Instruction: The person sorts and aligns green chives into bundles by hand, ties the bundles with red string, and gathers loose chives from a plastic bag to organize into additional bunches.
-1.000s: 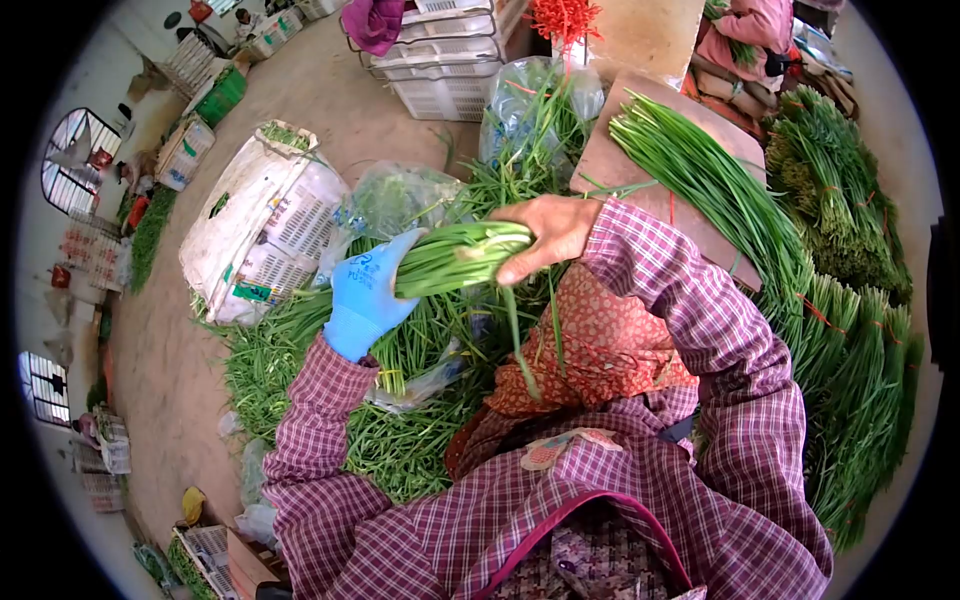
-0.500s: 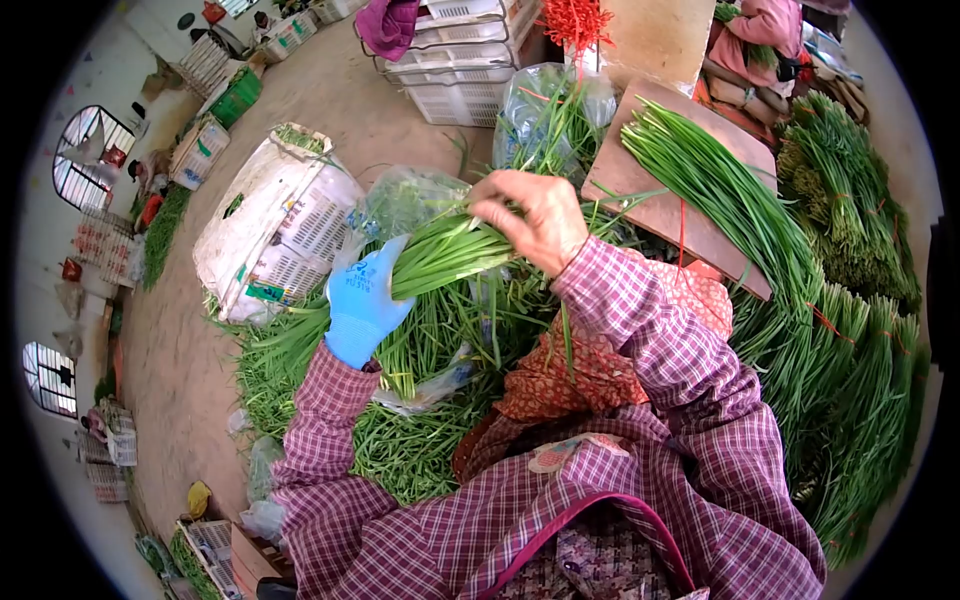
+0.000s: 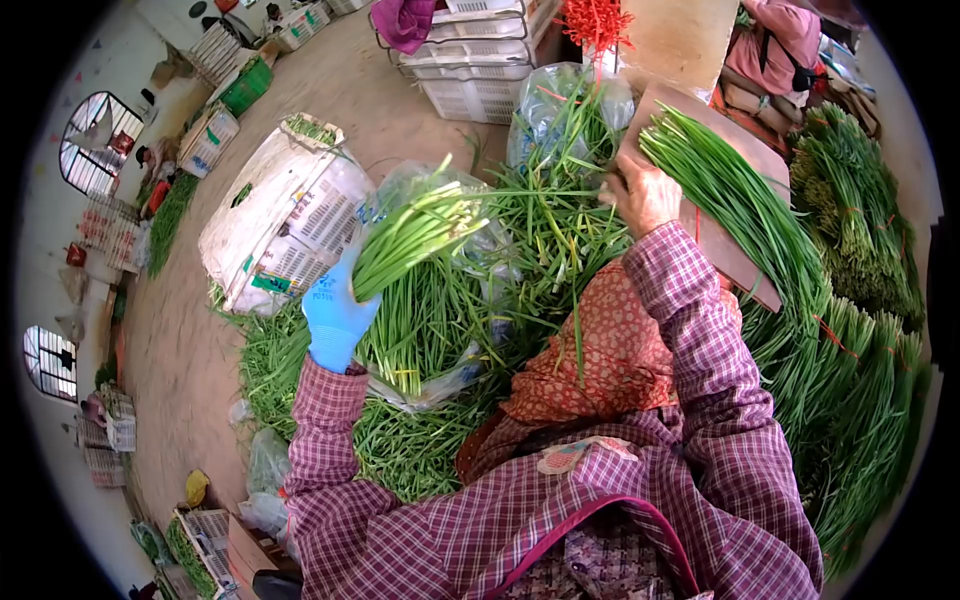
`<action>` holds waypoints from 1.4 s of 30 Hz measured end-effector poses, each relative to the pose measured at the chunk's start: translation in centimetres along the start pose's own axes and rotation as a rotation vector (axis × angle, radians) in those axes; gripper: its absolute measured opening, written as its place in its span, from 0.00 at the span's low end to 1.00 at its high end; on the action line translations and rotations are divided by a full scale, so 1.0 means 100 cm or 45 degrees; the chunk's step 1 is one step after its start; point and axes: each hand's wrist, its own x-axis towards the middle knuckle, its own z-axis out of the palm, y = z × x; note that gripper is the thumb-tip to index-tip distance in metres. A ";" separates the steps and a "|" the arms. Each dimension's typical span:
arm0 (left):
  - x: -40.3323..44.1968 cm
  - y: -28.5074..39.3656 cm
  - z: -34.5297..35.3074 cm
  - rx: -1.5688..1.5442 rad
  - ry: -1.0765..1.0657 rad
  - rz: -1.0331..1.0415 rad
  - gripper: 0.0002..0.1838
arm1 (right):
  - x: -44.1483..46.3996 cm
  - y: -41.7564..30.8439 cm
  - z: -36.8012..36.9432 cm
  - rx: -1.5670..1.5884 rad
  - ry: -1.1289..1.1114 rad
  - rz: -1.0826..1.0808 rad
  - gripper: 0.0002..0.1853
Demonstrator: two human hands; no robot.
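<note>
My left hand [image 3: 338, 312], in a blue glove, is closed around a bunch of garlic chives [image 3: 420, 232], pale stem ends pointing up and right. My bare right hand [image 3: 650, 195] is apart from the bunch, by the left edge of a brown board [image 3: 738, 262]. Its fingers are pinched at the end of a thin chive leaf [image 3: 555, 193] that stretches left toward the bunch; the fingertips are partly hidden. On the board lies a neat pile of chives [image 3: 715, 165]. Below my left hand, loose chives [image 3: 425, 320] rest in an opened clear plastic bag [image 3: 440, 388].
A white crate [image 3: 275, 215] stands ahead left, stacked crates [image 3: 475, 90] farther back. Red ties [image 3: 595, 25] hang above another plastic bag [image 3: 535, 115]. Tied chive bundles [image 3: 850, 400] line the right side. Another person [image 3: 775, 50] sits at the back right.
My right hand has moved right, away from the bunch, to the board's edge. The bunch in my left hand has tilted more upright and shifted slightly left.
</note>
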 end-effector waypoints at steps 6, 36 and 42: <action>0.001 -0.012 0.000 0.068 0.138 0.005 0.32 | -0.015 -0.014 0.008 -0.017 -0.147 -0.130 0.12; 0.000 -0.010 0.016 -0.303 0.013 0.176 0.36 | 0.018 -0.051 0.034 0.362 0.200 -0.654 0.09; -0.021 -0.035 -0.003 -1.108 -0.295 -0.478 0.29 | 0.000 0.049 0.048 -0.350 -0.595 0.079 0.16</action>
